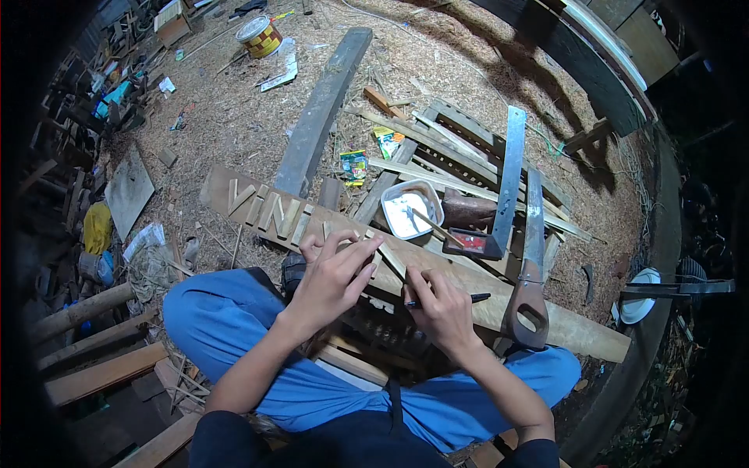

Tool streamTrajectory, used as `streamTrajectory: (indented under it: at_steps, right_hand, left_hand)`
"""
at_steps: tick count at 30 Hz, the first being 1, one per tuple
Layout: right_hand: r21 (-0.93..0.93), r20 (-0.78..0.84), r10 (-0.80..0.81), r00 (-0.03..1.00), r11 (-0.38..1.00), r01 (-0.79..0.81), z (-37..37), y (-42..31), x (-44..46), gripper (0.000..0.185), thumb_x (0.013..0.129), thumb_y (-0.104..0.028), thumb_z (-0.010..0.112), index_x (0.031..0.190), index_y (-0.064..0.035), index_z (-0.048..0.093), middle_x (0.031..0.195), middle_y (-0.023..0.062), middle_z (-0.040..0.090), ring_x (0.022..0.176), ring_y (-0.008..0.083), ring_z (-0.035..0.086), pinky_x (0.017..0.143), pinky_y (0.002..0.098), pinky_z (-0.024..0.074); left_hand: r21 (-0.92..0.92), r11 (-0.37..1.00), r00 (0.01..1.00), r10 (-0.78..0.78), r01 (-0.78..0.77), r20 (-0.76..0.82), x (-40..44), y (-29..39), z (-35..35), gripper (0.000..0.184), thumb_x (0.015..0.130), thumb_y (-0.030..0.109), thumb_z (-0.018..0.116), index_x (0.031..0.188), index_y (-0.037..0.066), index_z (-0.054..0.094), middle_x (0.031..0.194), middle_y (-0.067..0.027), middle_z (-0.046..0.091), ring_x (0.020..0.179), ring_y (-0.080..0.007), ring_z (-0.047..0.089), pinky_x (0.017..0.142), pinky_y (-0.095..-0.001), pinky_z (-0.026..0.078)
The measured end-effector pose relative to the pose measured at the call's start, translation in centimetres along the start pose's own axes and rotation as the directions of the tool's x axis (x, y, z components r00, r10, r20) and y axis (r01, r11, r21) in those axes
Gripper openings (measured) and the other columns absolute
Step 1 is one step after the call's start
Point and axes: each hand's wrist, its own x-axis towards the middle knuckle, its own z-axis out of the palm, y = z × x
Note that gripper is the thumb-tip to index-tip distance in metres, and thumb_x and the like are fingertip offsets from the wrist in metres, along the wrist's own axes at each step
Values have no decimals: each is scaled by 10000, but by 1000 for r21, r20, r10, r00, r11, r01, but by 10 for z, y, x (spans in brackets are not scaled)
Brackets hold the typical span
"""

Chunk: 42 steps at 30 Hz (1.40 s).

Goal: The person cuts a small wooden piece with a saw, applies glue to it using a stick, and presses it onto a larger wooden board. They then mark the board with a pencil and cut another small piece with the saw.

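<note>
Across my lap lies a long wooden board [577, 329] with short wooden strips [275, 214] set on it in letter-like shapes toward its left end. My left hand [331, 273] is over the middle of the board, its bent fingers closed at the upper end of a pale wooden strip [392, 259]. At that strip's lower end is my right hand [441, 306], fingers curled around a black pen [479, 297] that sticks out to the right. The fingers partly cover the strip and the board beneath.
Beyond the board stands a square plastic tub [406, 204] of white paste with a stick [437, 226] in it. A handsaw [532, 269] rests over the board at right, beside a metal try square [509, 171]. A thick plank [328, 109] lies on the shavings-covered ground.
</note>
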Motion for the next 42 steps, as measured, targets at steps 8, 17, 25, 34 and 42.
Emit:
streamTrajectory:
  at_steps: [8,17,25,34,42]
  right_hand:
    - [-4,-4,-10,1000,1000,10,-1,0,0,445,873,-150,805,1296,-81,683,980,89,661,744,235,697,611,376,561]
    - [-9,-4,-19,1000,1000,19,-1,1,0,470,858,-140,808,1306,-83,676,995,89,669,754,233,703,613,370,562]
    - [-10,-15,-24,1000,1000,24,0,0,0,450,858,-137,808,1285,-82,678,985,83,673,720,231,701,606,367,560]
    - [-25,7,-31,999,999,31,0,0,-1,431,866,-129,802,1277,-71,685,983,81,668,740,226,691,617,358,561]
    - [-21,-6,-36,999,999,36,1,1,-1,434,870,-135,801,1282,-68,683,981,85,667,731,226,690,611,363,559]
  left_hand:
    - [110,991,996,83,-78,-42,-2,-4,4,392,948,196,726,1335,140,704,1501,-41,600,1342,-269,481,1074,-499,230]
    - [159,984,996,87,-82,-22,-2,-4,4,403,927,192,737,1328,159,708,1590,-58,514,1381,-276,446,1081,-506,229]
    - [176,981,997,81,-78,-13,-3,-5,5,425,917,191,749,1340,197,704,1611,-60,489,1402,-270,435,1098,-501,223]
    - [194,978,997,76,-72,-14,-3,-5,6,415,937,223,742,1350,201,701,1605,-65,490,1408,-270,431,1091,-504,229]
    - [187,980,997,75,-71,-12,-3,-6,7,420,942,224,733,1360,198,700,1616,-62,484,1406,-267,435,1098,-500,233]
